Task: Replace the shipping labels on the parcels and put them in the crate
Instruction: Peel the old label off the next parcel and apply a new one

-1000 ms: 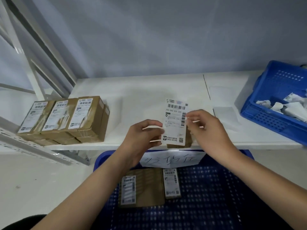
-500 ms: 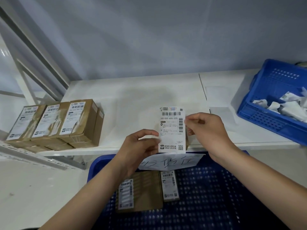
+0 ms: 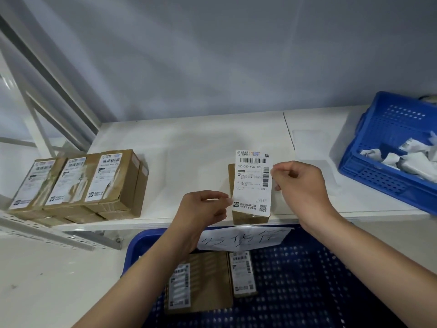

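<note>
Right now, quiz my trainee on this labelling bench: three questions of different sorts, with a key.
1. True or false: both hands hold the shipping label over the parcel.
2. Where does crumpled paper lie? A) the crate on the shelf B) the lower crate C) the floor
3. Fill in: parcels already in the lower crate number ___.

Key: 1 true: left hand and right hand pinch its edges. 2 A. 3 two.

Matt brown cardboard parcels [image 3: 78,185], white printed paper label [image 3: 251,183], perforated blue plastic crate [image 3: 307,292], smooth white shelf [image 3: 189,143].
</note>
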